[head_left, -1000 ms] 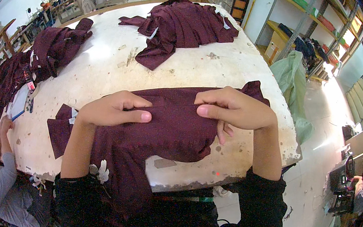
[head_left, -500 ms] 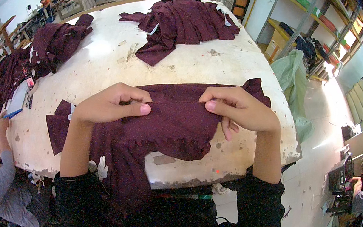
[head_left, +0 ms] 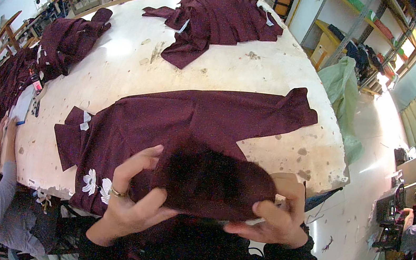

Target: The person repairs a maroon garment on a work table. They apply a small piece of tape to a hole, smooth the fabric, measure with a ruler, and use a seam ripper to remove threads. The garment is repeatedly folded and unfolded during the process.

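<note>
Close to my body at the near edge, my left hand (head_left: 132,199), wearing a ring, and my right hand (head_left: 282,209) grip either side of a raised, bunched section of maroon fabric (head_left: 213,184), whose middle is dark and slightly blurred. Fingers of both hands are bent around it. It belongs to or overlaps a maroon garment (head_left: 157,112) spread on the white worktable (head_left: 274,75), a sleeve-like part reaching right. The garment has white flower shapes (head_left: 90,181) at the lower left and a small white label (head_left: 85,121).
Maroon garment piles lie at the back (head_left: 223,20) and left (head_left: 68,44). A co-worker in a grey top (head_left: 5,213) works at the left, near a pen (head_left: 20,123). Shelving (head_left: 355,28), a green sheet (head_left: 336,89) and another person's hand (head_left: 408,217) are at the right.
My hands have moved down toward my body, lifting and folding back the garment's near part. More of the spread garment, its right sleeve-like part and both white flower shapes now show.
</note>
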### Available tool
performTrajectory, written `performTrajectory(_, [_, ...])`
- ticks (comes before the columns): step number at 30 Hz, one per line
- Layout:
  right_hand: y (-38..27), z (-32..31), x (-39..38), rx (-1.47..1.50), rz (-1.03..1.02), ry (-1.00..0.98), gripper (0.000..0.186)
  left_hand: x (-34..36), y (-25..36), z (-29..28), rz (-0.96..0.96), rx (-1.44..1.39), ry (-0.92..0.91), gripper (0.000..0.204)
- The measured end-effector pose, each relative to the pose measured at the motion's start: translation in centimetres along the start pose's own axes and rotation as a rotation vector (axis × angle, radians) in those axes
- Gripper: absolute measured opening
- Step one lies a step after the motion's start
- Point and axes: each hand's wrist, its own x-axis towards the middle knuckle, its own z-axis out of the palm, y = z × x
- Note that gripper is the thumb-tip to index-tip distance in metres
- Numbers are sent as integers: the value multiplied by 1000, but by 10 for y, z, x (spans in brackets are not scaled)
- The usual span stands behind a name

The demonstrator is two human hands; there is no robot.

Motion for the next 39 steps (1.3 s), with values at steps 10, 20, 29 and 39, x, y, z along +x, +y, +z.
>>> performTrajectory(10, [-6,5,-13,447,-67,-62,49,-28,4,4,-169,-738,-63,60])
performTrajectory(20, [-13,1,-3,752,246,-366,60,-30,-9,15,6,-747,-144,45])
performTrajectory(29, [-8,50,-17,308,640,-13,75,-40,0,67,-901,-1244,584,72])
performTrajectory(39, [-5,49,-2,0,483,-152,37,-44,-6,69,-936,-1332,493,70])
